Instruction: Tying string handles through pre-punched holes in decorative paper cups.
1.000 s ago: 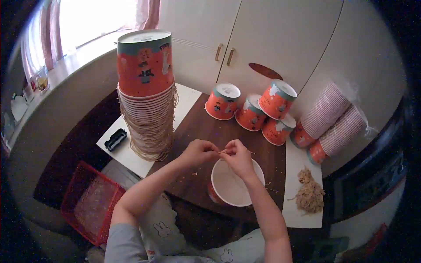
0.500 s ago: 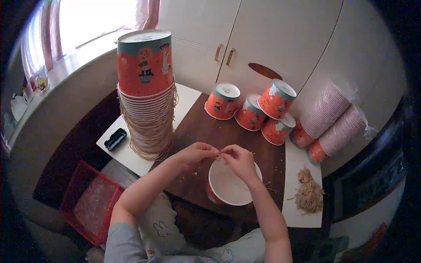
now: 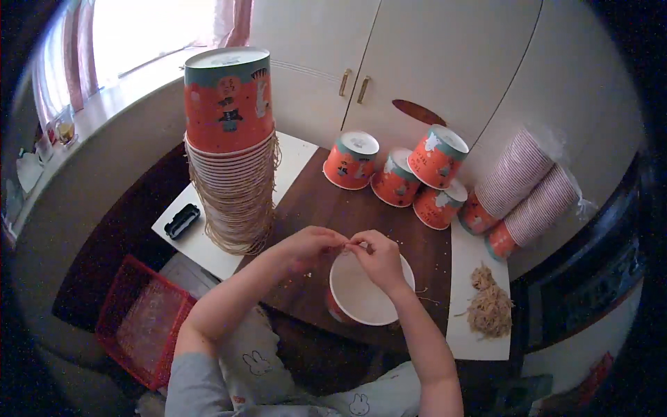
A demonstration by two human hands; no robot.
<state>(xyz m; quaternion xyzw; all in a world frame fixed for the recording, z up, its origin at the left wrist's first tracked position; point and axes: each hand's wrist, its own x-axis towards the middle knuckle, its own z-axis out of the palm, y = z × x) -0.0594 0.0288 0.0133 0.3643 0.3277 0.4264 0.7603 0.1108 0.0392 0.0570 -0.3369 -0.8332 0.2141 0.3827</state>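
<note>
A paper bucket [image 3: 361, 303], white inside and orange outside, stands open end up on the brown table close to my body. Over its far rim, my left hand [image 3: 316, 244] and my right hand [image 3: 376, 257] meet with their fingertips pinched together. Between the tips is a thin bit of tan twine, mostly covered by the fingers. A loose strand of twine [image 3: 429, 300] lies on the table just right of the bucket, beside my right forearm. The near side of the bucket faces my lap.
A tall stack of upturned buckets [image 3: 229, 111] with twine loops stands at left, near a small black tray [image 3: 183, 221]. Several upturned buckets [image 3: 351, 163] sit at the back. Wrapped bucket stacks [image 3: 517, 177] and a twine bundle [image 3: 490, 311] are at right. A red basket [image 3: 142, 320] is lower left.
My hands stay pinched at the bucket's far rim, with only a slight shift of the fingers. The bucket and the things around it stay in place.
</note>
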